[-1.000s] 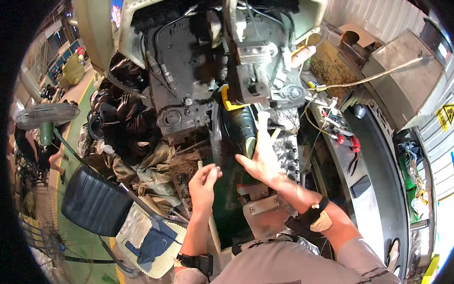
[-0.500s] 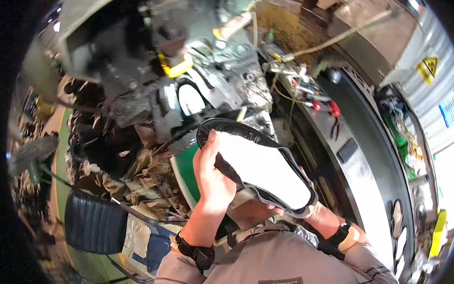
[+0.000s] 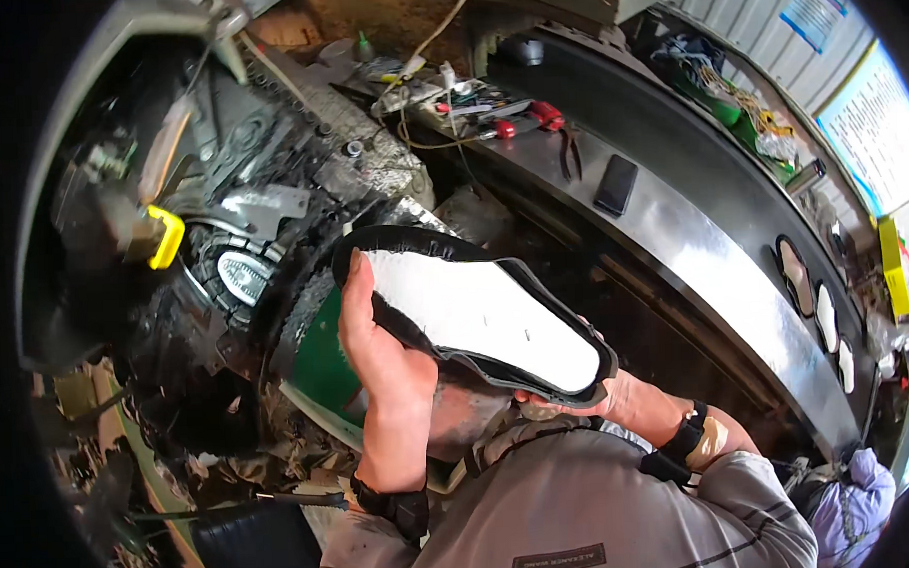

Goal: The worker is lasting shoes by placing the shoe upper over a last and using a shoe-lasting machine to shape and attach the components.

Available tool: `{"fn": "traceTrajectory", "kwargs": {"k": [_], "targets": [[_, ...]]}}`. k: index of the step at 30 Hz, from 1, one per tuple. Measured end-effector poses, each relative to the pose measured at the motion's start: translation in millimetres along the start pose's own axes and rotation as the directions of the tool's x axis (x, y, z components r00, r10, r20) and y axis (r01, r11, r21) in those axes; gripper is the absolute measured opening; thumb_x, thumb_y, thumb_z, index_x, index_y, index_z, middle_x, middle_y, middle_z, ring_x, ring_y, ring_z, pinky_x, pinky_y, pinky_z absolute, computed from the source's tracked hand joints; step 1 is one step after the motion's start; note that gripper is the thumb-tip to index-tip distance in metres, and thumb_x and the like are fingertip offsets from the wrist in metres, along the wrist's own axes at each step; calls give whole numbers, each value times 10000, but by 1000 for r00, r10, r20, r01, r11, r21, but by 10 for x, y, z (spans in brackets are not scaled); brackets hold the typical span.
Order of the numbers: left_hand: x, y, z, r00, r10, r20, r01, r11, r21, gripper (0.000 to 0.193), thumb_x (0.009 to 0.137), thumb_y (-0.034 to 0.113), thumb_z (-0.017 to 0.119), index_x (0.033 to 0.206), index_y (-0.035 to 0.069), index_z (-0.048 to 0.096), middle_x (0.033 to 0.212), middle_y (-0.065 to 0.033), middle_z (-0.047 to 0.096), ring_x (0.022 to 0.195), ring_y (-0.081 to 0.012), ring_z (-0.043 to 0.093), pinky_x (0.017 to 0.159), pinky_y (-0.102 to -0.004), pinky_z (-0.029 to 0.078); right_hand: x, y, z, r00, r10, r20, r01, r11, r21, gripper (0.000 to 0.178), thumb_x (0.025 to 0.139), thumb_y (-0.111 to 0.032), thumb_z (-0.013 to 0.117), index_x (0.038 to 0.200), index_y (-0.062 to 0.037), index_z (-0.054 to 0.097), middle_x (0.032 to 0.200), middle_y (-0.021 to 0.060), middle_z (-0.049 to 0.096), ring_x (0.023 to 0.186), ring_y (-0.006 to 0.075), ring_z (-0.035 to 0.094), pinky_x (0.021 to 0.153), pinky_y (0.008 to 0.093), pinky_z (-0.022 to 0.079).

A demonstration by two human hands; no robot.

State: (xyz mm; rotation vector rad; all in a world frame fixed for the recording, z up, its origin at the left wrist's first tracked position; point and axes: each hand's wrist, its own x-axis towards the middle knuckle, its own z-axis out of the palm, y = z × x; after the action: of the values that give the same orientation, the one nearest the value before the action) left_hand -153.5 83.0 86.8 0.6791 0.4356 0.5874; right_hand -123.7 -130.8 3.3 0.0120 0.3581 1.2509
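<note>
A black shoe upper [image 3: 416,330] is held sole side up in front of my chest, with a white insole board [image 3: 486,323] covering its underside. Black edges are folded over around the board. My left hand [image 3: 389,361] grips the wider end, its thumb lying along the rim. At the narrower end on the right, my right hand [image 3: 619,393] holds the upper from beneath, and most of its fingers are hidden behind it. To the left stands a machine with a metal shoe-shaped form [image 3: 244,276] and a yellow handle [image 3: 166,237].
A metal bench [image 3: 672,211] curves along the right, bearing red-handled pliers [image 3: 544,119] and a phone [image 3: 616,184]. Beyond it, a black conveyor belt [image 3: 649,107] carries several insoles [image 3: 826,316]. A green panel [image 3: 322,359] stands below my left hand. A black chair [image 3: 255,546] is at lower left.
My view has turned to the right, so the machine and bench sit further left. Both hands keep hold of the shoe upper, which looks much the same.
</note>
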Motion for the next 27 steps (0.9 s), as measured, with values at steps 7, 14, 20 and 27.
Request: {"fn": "traceTrajectory", "kwargs": {"k": [7, 14, 20, 27], "targets": [[-35, -509, 526, 998, -35, 59, 32, 998, 58, 281, 978, 314, 590, 1152, 101, 646, 1086, -5, 669, 1016, -153, 635, 905, -326, 495, -358, -478, -69, 985, 41, 166, -62, 990, 129, 609, 973, -513, 519, 1389, -68, 534, 1297, 237, 604, 1044, 521, 622, 882, 588, 545], [-41, -1274, 1312, 968, -82, 237, 45, 987, 154, 431, 1018, 408, 473, 1217, 58, 624, 1145, -85, 686, 1041, -243, 654, 949, -375, 500, -999, -1295, -102, 983, -1, 183, -1, 1000, 9, 595, 945, -444, 617, 1403, -75, 523, 1314, 196, 609, 1124, 416, 618, 931, 533, 525], [290, -2162, 1336, 944, -277, 181, 146, 840, 522, 486, 1022, 333, 562, 1385, 19, 487, 1326, -132, 579, 1251, -241, 550, 1071, -392, 432, -1725, -2370, -105, 762, -643, -83, 550, 708, -443, 632, 868, -183, 741, 1426, -46, 478, 1289, 134, 627, 1126, 239, 633, 1009, 392, 498], [395, -2496, 636, 907, -418, -46, 284, 529, 799, 352, 981, 220, 656, 1233, -21, 605, 1157, -92, 655, 1063, -193, 652, 998, -334, 507, -3211, -4612, -865, 106, -993, 53, 342, -14, -940, 715, 818, -123, 785, 1443, 16, 467, 1153, 119, 663, 999, 182, 639, 902, 290, 501]]}}
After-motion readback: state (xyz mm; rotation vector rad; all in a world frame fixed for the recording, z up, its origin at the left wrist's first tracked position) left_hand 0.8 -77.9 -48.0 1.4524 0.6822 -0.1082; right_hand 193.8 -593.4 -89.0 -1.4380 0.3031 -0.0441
